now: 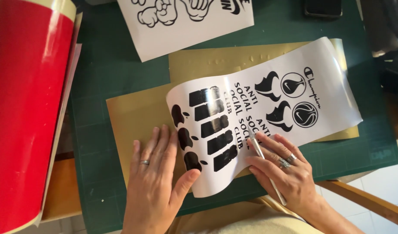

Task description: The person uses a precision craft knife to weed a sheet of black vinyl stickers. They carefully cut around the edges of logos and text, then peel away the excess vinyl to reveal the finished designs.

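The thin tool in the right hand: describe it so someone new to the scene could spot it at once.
On the green cutting mat, a curled white sheet of black decals lies over gold sheets. At its near edge, the right hand holds a slim silver pen-like tool, the only metal stick there.

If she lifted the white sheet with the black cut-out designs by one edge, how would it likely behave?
Probably floppy: the white sheet already bows and curls up at its far end. It looks glossy, so likely slippery; the left hand presses it flat. The right hand holds a thin tool, so loose cut pieces might snag or lift.
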